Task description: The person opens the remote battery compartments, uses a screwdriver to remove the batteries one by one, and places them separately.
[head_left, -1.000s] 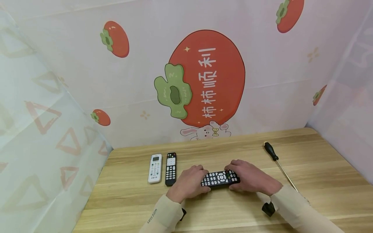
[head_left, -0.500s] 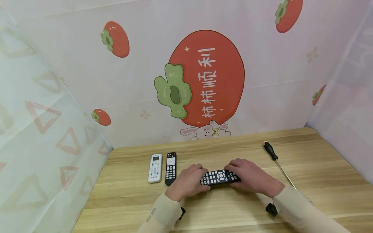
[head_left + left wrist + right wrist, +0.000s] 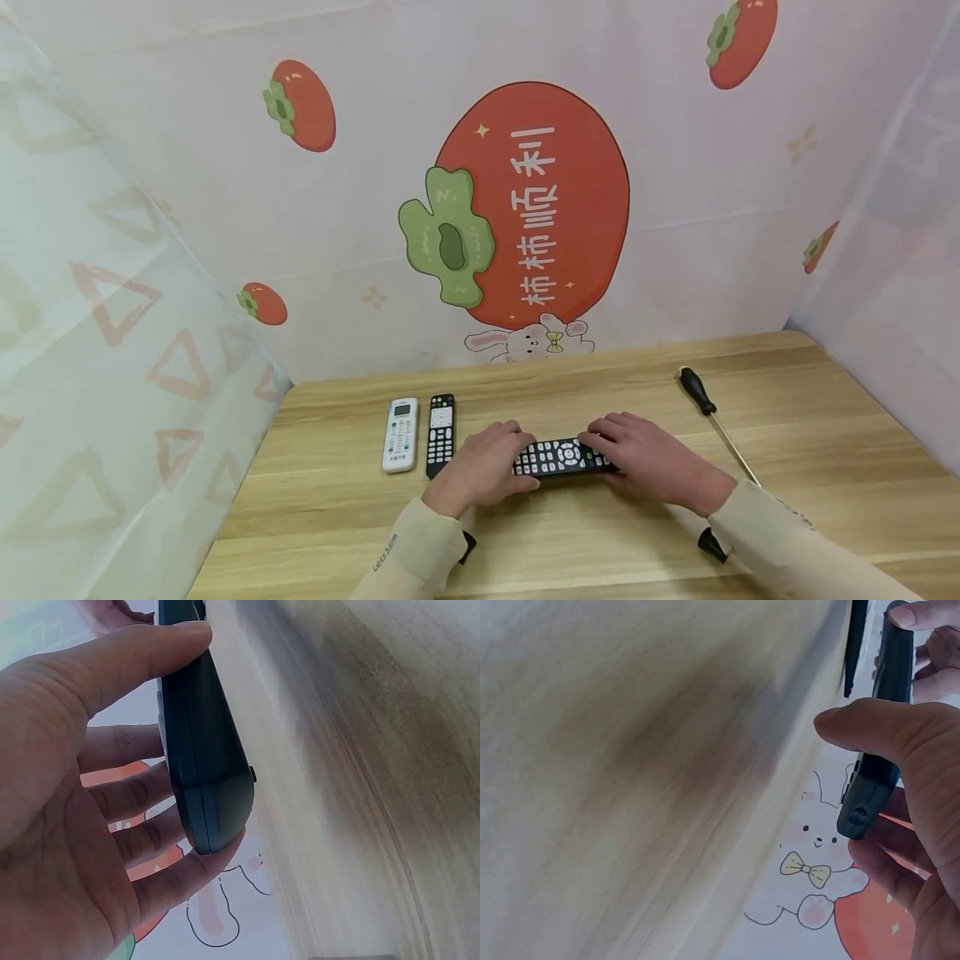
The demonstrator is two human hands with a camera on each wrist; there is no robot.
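Black remote (image 3: 551,459) fast in left grip (image 3: 486,467) and right grip (image 3: 651,457) (button layout (image 3: 567,453): head view only).

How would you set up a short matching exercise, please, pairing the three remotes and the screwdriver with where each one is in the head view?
Things
1. Phillips-or-flat screwdriver, tip not visible
2. White remote
3. Crosswise black remote
4. Lengthwise black remote

Places
A. Held between the left hand and the right hand
B. Farthest left of the four
C. Running behind the right sleeve
D. Just to the right of the white remote

Right pairs
1-C, 2-B, 3-A, 4-D
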